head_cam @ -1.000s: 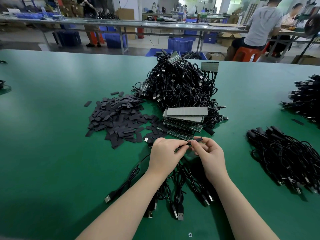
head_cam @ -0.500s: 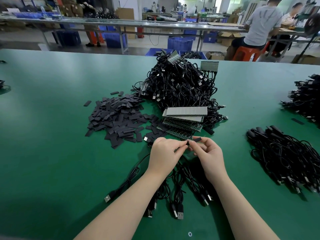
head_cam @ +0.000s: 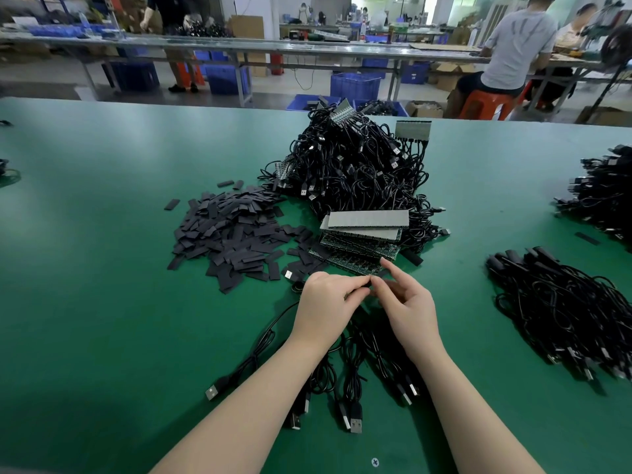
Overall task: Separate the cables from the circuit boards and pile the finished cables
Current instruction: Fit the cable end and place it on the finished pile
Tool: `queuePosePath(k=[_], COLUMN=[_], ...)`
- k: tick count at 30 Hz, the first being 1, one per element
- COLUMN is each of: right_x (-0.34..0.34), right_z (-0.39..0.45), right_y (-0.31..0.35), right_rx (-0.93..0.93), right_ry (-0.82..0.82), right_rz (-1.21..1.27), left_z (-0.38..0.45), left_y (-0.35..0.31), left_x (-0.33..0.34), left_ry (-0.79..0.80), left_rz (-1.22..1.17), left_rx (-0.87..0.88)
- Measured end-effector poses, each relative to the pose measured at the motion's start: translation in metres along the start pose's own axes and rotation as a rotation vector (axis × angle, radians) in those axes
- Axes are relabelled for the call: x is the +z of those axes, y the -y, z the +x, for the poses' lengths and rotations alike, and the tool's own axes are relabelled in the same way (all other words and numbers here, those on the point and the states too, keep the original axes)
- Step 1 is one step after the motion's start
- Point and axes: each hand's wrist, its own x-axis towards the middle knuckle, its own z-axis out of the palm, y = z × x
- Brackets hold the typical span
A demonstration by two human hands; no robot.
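Note:
My left hand (head_cam: 326, 302) and my right hand (head_cam: 410, 311) meet fingertip to fingertip low in the middle of the green table. Together they pinch a small black cable end (head_cam: 372, 283), mostly hidden by the fingers. My right index finger points up, free of it. Several black USB cables (head_cam: 352, 401) trail from under my hands toward me, plugs nearest. Just beyond my fingers lies a stack of green circuit board strips (head_cam: 359, 249). A pile of loose black cables (head_cam: 561, 313) sits to the right.
A tall heap of black cables on board strips (head_cam: 352, 165) rises behind the stack. Flat black sleeves (head_cam: 232, 230) are scattered to the left. Another cable pile (head_cam: 605, 196) lies at the far right edge. People work at benches beyond the table.
My hands stay in place. The black piece that stuck out between my fingertips is now covered, and my right index finger has lifted straight.

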Motion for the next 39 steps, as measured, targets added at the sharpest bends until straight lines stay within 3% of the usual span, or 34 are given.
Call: queuePosePath(k=[8,13,22,29,33,35,37,39], right_x=[0.002,0.005,-0.006,-0.001,-0.016,-0.044,-0.086,-0.131], right_z=[-0.001,0.0,0.002,0.0,0.011,0.019,0.024,0.027], right_y=[0.002,-0.002,0.0,0.001,0.025,0.047,0.068,0.081], right_rx=[0.067,-0.006,0.12,0.071,0.112,0.027,-0.112,-0.206], right_ry=[-0.007,0.055,-0.196,-0.095,-0.245,-0.35,-0.447,-0.542], right_rz=[-0.027,-0.168,0.272,0.057,0.411,0.557,0.378,-0.142], left_z=[0.0,0.0,0.003,0.005,0.005,0.004,0.004,0.004], left_y=[0.0,0.003,0.009,0.008,0.008,0.01,0.01,0.01], left_x=[-0.001,0.001,0.006,0.003,0.003,0.004,0.004,0.005], left_ry=[-0.013,-0.066,0.063,0.046,0.035,0.057,0.072,0.069], left_rz=[0.016,0.013,0.22,0.111,0.11,0.096,0.095,0.094], left_rx=[-0.015,-0.053,-0.098,-0.027,-0.063,-0.123,-0.138,-0.142])
